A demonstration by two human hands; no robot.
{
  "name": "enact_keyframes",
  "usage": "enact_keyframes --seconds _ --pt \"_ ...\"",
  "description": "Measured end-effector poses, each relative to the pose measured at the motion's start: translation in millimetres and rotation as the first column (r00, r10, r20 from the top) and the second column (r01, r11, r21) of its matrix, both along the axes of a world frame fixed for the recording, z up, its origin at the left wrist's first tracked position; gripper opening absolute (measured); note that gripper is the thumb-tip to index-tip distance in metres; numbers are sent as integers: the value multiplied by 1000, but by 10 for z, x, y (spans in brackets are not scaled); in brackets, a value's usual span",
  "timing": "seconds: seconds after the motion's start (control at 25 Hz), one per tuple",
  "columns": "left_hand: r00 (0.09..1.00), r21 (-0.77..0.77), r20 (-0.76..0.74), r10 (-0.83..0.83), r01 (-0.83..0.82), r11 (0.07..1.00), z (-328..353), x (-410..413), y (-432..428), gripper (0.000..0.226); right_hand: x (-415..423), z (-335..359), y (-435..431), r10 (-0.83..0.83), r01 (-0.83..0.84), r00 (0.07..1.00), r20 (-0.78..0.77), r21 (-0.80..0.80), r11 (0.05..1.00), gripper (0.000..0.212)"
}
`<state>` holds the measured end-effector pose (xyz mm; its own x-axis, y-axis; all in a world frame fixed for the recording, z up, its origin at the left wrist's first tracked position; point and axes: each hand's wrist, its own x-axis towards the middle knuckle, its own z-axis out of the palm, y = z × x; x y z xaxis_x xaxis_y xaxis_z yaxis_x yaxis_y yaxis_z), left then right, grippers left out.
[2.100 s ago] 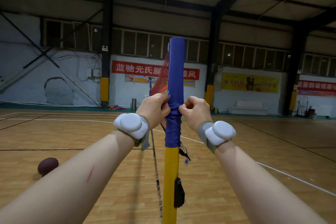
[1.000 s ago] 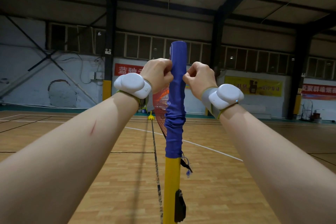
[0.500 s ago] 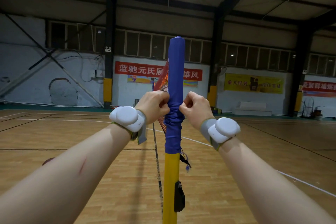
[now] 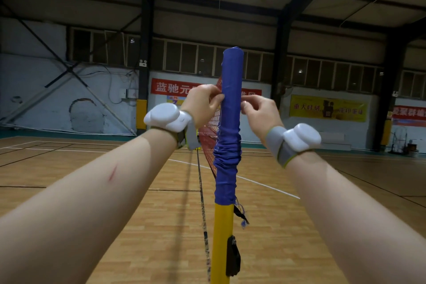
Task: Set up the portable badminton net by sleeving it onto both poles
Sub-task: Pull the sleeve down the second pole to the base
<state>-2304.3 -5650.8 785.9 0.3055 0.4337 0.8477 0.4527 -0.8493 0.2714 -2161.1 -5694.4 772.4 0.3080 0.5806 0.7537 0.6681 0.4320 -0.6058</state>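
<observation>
**Near pole sleeved to the top, slack still to pull down**

The blue sleeve (image 4: 230,90) is already over the yellow pole (image 4: 222,237). Its closed end sits on the pole's tip at 12 o'clock, and its open hem stops partway down, with bare yellow below it.

The upper part lies smooth. Directly under your hands, towards 6 o'clock, the cloth is bunched in thick folds, so I judge this pole sleeved but not yet tidied.

Your left hand (image 4: 202,105) is at the sleeve's 9 o'clock edge, its grip clamped on the cloth between thumb and fingertips. Your right hand (image 4: 261,114) is at the 3 o'clock edge with thumb and forefinger reaching the fabric. I cannot tell whether that grip has closed on any cloth or only touches it.

The red net (image 4: 208,140) leaves the sleeve on the 9 o'clock side and runs away from you over the floor (image 4: 161,226) towards 12 o'clock.

What is probably left here is to draw the folds down towards the black clip (image 4: 232,256) at 6 o'clock so the net hangs taut. The far pole is not visible, so you cannot count that end as done.
</observation>
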Motion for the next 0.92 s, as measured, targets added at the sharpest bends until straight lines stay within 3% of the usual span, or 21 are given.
enact_keyframes --seconds 0.16,0.48,0.92 --pt "996 7 -82 38 -37 999 150 -1 33 23 56 147 95 -35 34 999 17 37 999 17" --pt "965 233 -234 122 -67 970 223 -52 65 20 49 184 68 -278 254 904 324 115 960 19" --pt "953 267 -258 155 -84 960 42 -61 35 9 44 26 -9 -253 235 892 374 92 967 15"
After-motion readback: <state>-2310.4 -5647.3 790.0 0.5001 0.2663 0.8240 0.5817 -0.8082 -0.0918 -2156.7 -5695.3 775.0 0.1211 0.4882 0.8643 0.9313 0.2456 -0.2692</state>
